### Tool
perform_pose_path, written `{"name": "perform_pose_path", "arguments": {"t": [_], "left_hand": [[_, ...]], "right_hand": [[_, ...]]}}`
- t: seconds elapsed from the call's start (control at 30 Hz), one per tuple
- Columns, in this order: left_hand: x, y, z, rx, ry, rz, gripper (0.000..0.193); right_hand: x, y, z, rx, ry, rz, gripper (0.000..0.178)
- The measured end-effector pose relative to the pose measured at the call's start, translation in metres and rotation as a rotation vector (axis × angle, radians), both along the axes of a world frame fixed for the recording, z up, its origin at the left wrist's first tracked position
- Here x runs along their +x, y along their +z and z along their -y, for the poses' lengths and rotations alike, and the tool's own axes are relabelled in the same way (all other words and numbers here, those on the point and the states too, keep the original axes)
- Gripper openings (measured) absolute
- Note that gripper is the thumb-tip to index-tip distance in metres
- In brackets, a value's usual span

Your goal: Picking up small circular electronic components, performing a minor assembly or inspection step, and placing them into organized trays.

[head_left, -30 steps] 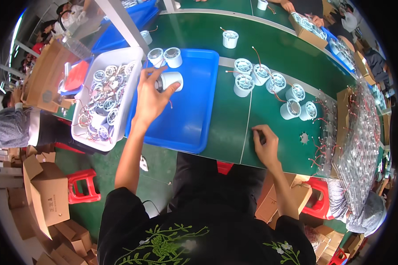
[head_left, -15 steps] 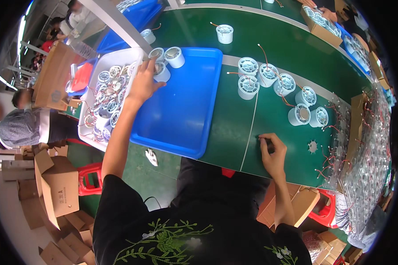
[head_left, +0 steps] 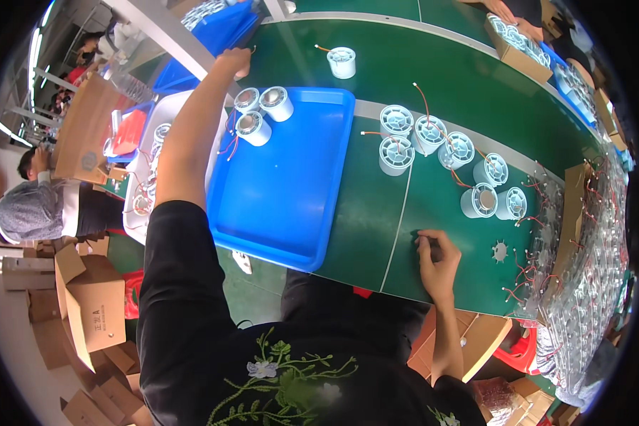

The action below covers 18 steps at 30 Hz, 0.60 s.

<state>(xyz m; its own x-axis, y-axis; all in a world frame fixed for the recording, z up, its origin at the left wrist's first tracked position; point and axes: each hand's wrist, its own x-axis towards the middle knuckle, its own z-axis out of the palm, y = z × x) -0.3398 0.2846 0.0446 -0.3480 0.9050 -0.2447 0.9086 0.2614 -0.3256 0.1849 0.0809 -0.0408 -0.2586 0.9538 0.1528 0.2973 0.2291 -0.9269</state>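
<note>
My left hand (head_left: 237,64) reaches to the far side of the table, beyond the blue tray (head_left: 280,234). Its fingers are curled and mostly hidden; a small wire end shows beside them, but what they grip is out of sight. My right hand (head_left: 440,268) rests loosely curled at the near table edge, holding nothing visible. Three pale cylindrical housings with wires, one of them a housing (head_left: 254,129) with a round metallic centre, stand in the tray's far left corner. Several similar spoked housings (head_left: 396,155) stand right of the tray. A lone housing (head_left: 343,64) stands on the far green surface.
A white bin (head_left: 136,226) of loose parts sits left of the tray, partly behind my left arm. A grey post (head_left: 167,32) slants near my left hand. On the right lie a toothed metal disc (head_left: 500,250) and stacked clear plastic trays (head_left: 582,263). A co-worker's hands (head_left: 500,11) are far right.
My left hand has left the housings in the tray's corner and moved farther out, over where a wired housing stood. My right hand stays at the table edge. The view has shifted slightly.
</note>
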Motion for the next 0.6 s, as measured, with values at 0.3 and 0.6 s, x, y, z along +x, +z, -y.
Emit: {"name": "perform_pose_path", "arguments": {"t": [0.3, 0.6], "left_hand": [[-0.017, -0.024, -0.015, 0.083, 0.057, -0.364, 0.033], [-0.074, 0.029, -0.002, 0.561, -0.119, 0.039, 0.066]], "right_hand": [[0.002, -0.003, 0.004, -0.087, -0.039, -0.068, 0.008], [-0.006, 0.002, -0.001, -0.029, -0.043, -0.124, 0.011]]}}
